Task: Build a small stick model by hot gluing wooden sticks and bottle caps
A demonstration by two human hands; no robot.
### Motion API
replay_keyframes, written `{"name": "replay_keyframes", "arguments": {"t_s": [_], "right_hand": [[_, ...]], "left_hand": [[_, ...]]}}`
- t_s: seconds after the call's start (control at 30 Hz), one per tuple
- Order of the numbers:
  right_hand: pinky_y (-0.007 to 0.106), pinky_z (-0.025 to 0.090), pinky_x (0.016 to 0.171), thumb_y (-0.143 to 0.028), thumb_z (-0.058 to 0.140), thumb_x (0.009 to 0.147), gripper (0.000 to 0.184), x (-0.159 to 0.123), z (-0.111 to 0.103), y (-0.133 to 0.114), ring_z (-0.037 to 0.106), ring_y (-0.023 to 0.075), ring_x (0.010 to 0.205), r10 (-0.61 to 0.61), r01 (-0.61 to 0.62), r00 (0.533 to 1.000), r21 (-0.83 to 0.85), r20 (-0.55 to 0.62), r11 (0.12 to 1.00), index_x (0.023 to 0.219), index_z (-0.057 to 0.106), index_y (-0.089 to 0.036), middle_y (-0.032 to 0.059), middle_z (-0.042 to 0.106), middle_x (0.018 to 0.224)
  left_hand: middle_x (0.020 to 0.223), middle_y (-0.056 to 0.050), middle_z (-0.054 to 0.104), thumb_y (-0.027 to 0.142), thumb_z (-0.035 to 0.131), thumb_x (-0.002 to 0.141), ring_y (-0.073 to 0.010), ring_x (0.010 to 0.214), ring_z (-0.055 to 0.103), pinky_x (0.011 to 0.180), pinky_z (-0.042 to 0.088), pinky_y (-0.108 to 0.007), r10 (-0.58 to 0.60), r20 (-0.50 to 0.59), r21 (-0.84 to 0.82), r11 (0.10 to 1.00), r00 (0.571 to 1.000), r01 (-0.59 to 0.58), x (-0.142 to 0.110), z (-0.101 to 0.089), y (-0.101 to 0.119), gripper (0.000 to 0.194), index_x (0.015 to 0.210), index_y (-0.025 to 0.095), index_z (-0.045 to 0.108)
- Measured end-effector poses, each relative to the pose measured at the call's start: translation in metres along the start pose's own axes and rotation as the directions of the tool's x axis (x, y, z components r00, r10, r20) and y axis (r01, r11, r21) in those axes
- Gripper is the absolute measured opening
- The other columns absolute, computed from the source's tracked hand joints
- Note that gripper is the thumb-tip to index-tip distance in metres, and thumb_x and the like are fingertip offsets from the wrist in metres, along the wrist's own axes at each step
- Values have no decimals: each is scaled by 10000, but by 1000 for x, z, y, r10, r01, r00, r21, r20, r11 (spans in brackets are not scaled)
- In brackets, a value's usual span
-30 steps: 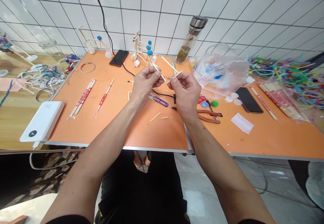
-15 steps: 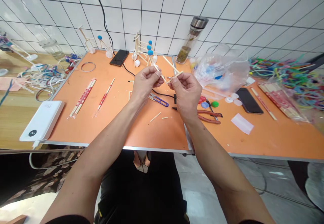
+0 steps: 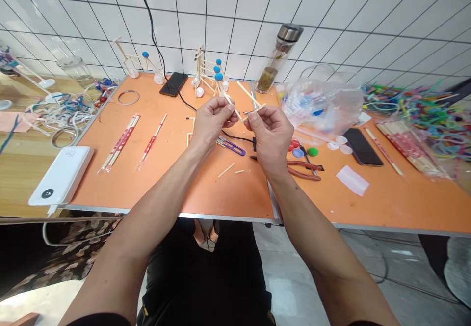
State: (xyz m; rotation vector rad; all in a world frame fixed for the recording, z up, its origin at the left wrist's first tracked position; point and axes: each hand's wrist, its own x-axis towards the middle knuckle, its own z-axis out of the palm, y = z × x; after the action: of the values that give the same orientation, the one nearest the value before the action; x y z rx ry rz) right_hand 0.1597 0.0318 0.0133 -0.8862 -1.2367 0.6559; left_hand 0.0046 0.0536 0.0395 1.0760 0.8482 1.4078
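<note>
Both my hands are raised above the orange table [image 3: 172, 178] and meet over its middle. My left hand [image 3: 211, 120] pinches a thin wooden stick [image 3: 232, 106] that slants up to the left. My right hand [image 3: 269, 132] pinches another wooden stick [image 3: 256, 109], and a third stick [image 3: 247, 93] crosses behind it; the sticks meet between my fingertips. Just behind my hands stands a stick model with blue caps [image 3: 209, 76]. Below them lie purple snips [image 3: 231, 145] and red pliers [image 3: 303, 168].
Wrapped chopsticks [image 3: 119, 143] lie at the left, a white power bank [image 3: 62, 175] at the left edge. A black phone [image 3: 172, 84] and cable, a glass bottle [image 3: 278, 59], a plastic bag [image 3: 322, 102], another phone [image 3: 361, 146], bottle caps and coloured straws [image 3: 415, 107] fill the back and right.
</note>
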Motion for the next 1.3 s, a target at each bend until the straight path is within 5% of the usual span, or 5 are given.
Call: {"name": "replay_keyframes", "arguments": {"t_s": [1.3], "right_hand": [[291, 627, 776, -583, 946, 898, 405, -1, 3, 0, 731, 134, 781, -11, 12, 1000, 69, -15, 998, 905, 716, -250, -28, 736, 838]], "left_hand": [[763, 12, 764, 384, 938, 928, -100, 704, 725, 674, 577, -191, 9, 13, -1, 1000, 1000, -9, 0, -1, -1, 276, 863, 222, 723]]}}
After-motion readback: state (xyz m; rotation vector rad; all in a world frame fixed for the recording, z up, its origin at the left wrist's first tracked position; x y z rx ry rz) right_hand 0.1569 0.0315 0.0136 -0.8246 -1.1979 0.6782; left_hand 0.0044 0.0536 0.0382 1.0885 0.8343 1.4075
